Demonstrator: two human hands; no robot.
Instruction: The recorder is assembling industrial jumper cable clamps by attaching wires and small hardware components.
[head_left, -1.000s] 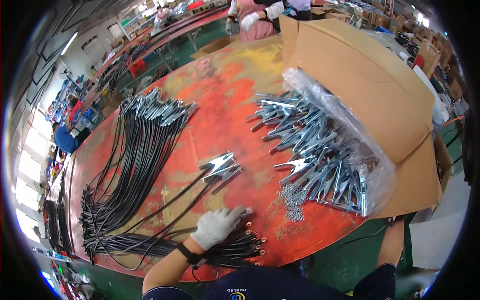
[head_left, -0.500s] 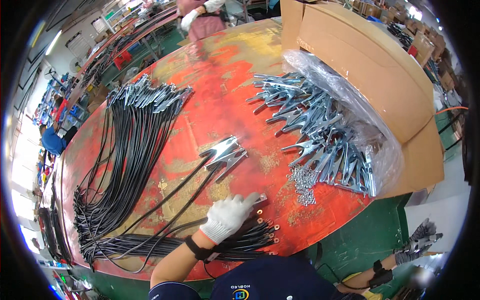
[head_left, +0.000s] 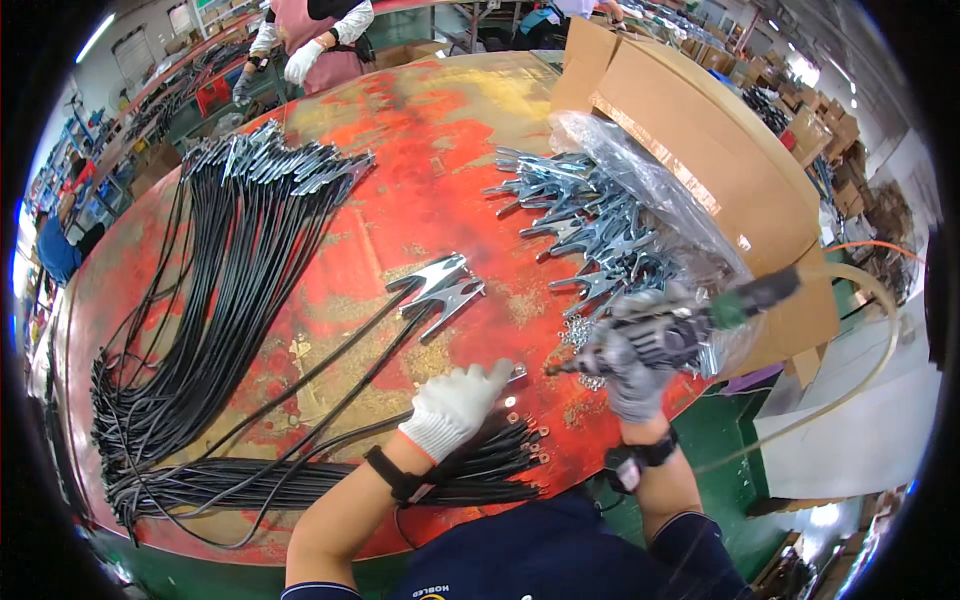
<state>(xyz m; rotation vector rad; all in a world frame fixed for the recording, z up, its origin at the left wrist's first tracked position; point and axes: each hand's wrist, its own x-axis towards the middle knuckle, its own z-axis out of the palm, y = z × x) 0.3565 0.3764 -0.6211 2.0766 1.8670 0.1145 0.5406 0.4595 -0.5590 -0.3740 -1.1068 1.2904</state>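
Observation:
My left hand point(head_left: 452, 408), in a white glove, is closed around the end of a black cable point(head_left: 375, 427); a small metal terminal point(head_left: 517, 373) sticks out past its fingertips. My right hand point(head_left: 632, 380), in a grey glove, grips a power screwdriver point(head_left: 668, 340), slightly blurred, its tip pointing left toward that terminal but apart from it. A pale hose point(head_left: 882, 300) curves off near the tool's back end. Beyond my left hand lie two silver spring clamps point(head_left: 445, 290) with cables attached. Below it, a bundle of cable ends point(head_left: 500, 460) shows copper-coloured ring terminals.
Many clamped cables point(head_left: 265, 210) lie at the left of the red, worn table point(head_left: 420, 150). A heap of loose clamps point(head_left: 600, 225) spills from plastic in a cardboard box point(head_left: 710, 140) at right. Small nuts point(head_left: 577, 330) lie partly behind my right hand. Another person point(head_left: 315, 45) stands across the table.
My right hand has come up from low at the far right to above the table's right edge, bringing the screwdriver. My left hand still holds the cable at nearly the same place. The view has shifted slightly.

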